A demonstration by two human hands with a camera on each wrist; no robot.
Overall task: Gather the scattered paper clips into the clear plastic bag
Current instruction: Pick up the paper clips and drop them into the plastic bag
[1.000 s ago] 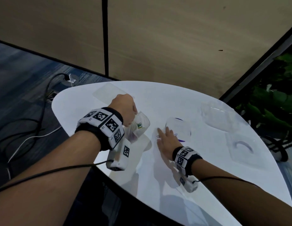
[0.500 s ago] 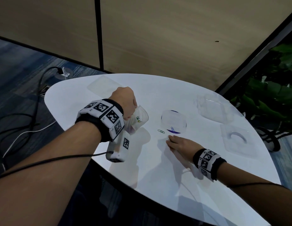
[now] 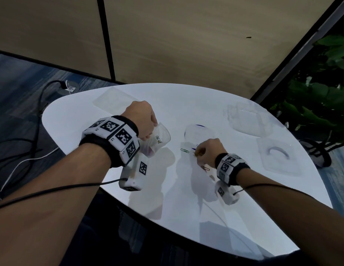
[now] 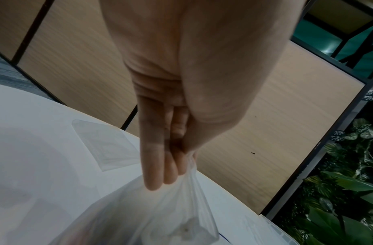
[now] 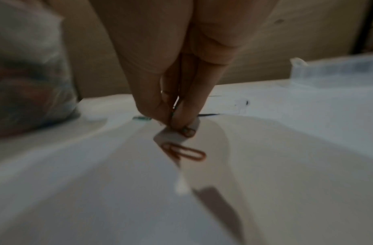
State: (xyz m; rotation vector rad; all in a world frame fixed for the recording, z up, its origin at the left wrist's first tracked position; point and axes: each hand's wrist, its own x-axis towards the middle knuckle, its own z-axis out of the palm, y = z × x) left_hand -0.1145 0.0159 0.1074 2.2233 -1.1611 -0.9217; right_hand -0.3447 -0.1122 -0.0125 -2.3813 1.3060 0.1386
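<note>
Plastic bunched between my left hand's (image 3: 143, 120) fingers is the neck of the clear bag (image 3: 157, 141), which hangs over the white counter (image 3: 186, 208); clamped like that, its mouth could be too narrow and clips could bounce off. Right of it a green clip (image 3: 184, 150) lies loose. My right hand (image 3: 207, 150) pinches a small clip at its fingertips, low over an orange clip (image 5: 183, 151). So thin a pinch could slip and drop it.
</note>
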